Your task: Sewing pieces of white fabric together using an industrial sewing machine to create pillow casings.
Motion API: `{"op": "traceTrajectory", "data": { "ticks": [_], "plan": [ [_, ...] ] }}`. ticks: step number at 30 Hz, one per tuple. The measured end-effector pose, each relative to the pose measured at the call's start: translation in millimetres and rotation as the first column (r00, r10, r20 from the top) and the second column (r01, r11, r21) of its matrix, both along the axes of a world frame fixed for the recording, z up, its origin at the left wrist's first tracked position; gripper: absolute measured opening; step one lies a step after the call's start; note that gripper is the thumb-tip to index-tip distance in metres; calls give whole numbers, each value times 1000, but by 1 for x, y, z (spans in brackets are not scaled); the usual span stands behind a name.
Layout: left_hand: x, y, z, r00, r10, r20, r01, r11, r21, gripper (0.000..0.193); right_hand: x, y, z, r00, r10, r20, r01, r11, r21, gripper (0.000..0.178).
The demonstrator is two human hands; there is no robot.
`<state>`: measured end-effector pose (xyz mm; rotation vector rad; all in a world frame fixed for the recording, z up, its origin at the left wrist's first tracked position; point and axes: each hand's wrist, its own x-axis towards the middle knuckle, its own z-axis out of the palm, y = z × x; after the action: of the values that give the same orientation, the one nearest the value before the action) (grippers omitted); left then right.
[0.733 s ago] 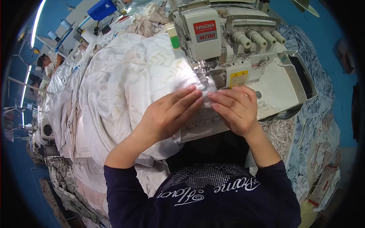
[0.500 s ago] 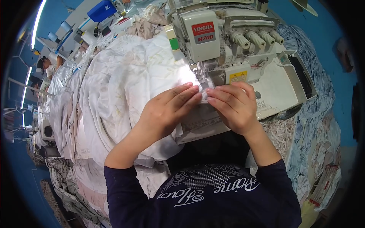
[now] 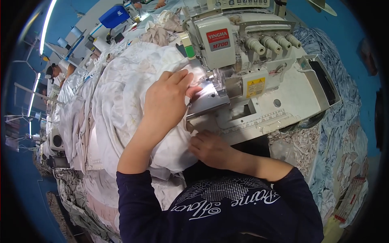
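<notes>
An overlock sewing machine stands in front of me, its needle area brightly lit. A large heap of white fabric lies against its left side. Beside the lit metal plate, my left hand is closed on a fold of this fabric, thumb beneath and fingers on top. My right hand is lower, at the front edge of the machine table. Its fingers are curled and pinch the fabric's near edge; the fingertips are partly hidden.
Tension dials line the machine's front, above its white bed. Bluish fabric is piled to the right. Cloth scraps lie below the table. Another person is at the far left, near a blue machine part.
Both hands have left the spot before the needle. My left hand moved left and up with the fabric; my right hand came down to the table's front edge. The metal plate is now uncovered.
</notes>
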<state>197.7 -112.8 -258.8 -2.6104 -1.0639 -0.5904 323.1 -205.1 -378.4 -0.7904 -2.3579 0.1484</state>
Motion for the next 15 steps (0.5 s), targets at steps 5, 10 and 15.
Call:
{"op": "traceTrajectory", "data": {
  "ticks": [5, 10, 15],
  "plan": [
    [-24, -14, 4, 994, -9, 109, 25, 989, -148, 21, 49, -20, 15, 965, 260, -36, -261, 934, -244, 21],
    [-24, -8, 4, 981, -31, 190, 75, 971, -228, 20, 19, -25, 42, 882, -353, -312, 304, 932, -196, 31],
    [-26, 5, -5, 968, -25, 251, 85, 969, -231, 18, 9, -8, 4, 967, -221, -130, 212, 974, -84, 26]
  ]
}}
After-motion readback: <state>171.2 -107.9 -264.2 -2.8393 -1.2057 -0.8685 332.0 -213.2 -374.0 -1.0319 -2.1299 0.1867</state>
